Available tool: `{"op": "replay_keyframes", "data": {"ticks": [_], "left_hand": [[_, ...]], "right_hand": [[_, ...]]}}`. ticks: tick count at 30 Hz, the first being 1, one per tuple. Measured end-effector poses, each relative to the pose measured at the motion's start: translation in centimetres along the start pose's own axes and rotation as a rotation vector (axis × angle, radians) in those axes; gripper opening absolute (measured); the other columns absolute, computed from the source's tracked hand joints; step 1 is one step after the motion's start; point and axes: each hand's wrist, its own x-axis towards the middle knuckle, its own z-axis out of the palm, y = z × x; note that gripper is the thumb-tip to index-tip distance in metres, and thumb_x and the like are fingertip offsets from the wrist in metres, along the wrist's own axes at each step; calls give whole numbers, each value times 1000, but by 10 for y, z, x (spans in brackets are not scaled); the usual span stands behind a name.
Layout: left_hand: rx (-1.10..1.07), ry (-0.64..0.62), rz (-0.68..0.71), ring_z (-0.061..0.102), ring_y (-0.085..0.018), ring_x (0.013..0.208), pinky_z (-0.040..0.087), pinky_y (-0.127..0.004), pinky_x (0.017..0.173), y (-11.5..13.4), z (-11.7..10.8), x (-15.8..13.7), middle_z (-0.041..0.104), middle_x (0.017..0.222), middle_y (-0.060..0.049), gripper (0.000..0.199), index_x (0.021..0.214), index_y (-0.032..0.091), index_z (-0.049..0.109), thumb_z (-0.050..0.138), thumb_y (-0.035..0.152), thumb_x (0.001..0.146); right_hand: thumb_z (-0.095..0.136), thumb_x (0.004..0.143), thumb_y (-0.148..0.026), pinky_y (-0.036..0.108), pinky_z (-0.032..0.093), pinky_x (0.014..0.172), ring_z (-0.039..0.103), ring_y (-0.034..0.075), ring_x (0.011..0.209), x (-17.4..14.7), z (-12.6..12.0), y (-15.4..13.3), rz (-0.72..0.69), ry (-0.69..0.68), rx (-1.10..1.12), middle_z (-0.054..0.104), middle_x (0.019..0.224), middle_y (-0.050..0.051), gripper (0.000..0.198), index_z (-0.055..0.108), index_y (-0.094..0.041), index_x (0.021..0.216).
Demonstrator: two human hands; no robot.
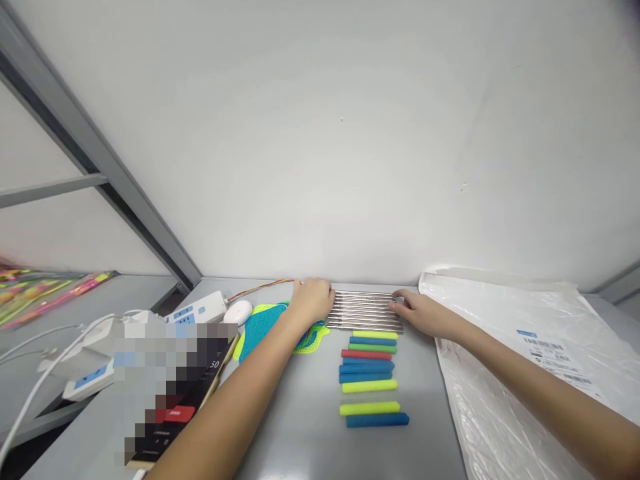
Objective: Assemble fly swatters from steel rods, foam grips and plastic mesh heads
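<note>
A row of thin silver metal rods [363, 310] lies side by side on the grey table near the wall. My left hand [313, 300] is closed at their left ends, with its fingers curled. At the right ends my right hand [417, 312] holds the upper rods between thumb and forefinger. Below the rods several coloured sticks are laid out roughly parallel, among them a red stick [367, 355], a green stick [373, 348] and a dark blue stick [377, 420]. Perforated teal and yellow-green flat pieces [263, 330], resembling fly swatter heads, are piled under my left wrist.
A white plastic bag [480, 347] with a label covers the table's right side, beneath my right forearm. On the left are a round white device [237, 312], power strips [200, 308] with cables, and a partly pixelated dark box [180, 400]. A metal frame post [115, 160] rises behind them.
</note>
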Motion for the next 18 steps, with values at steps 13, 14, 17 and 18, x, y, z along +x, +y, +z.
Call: {"op": "replay_keyframes", "data": {"ticks": [13,14,17,18], "left_hand": [[-81,-23,266,45,-26,122,35,-45,98,33,22,5,53,130,-10,44,125,24,50,25,47,97],[-85,-28,268,44,-27,123,33,-47,100,35,24,3,53,130,-11,45,125,23,50,23,47,97],[-86,-30,266,41,-28,125,28,-51,103,38,27,-2,50,133,-13,45,125,22,48,22,47,97],[-84,-30,265,41,-28,126,27,-52,103,39,27,-4,49,134,-13,44,125,23,48,23,47,97]], "right_hand": [[38,93,-52,37,33,101,45,26,121,21,25,-9,-217,221,-175,52,130,13,54,48,-17,133],[39,93,-55,39,32,102,44,27,123,20,27,-10,-240,206,-181,52,132,12,55,47,-19,133],[37,91,-62,42,32,102,42,28,125,15,32,-11,-279,178,-190,51,134,11,60,47,-23,134],[36,90,-63,42,31,102,42,28,125,13,33,-11,-284,178,-192,51,134,11,61,47,-23,134]]}}
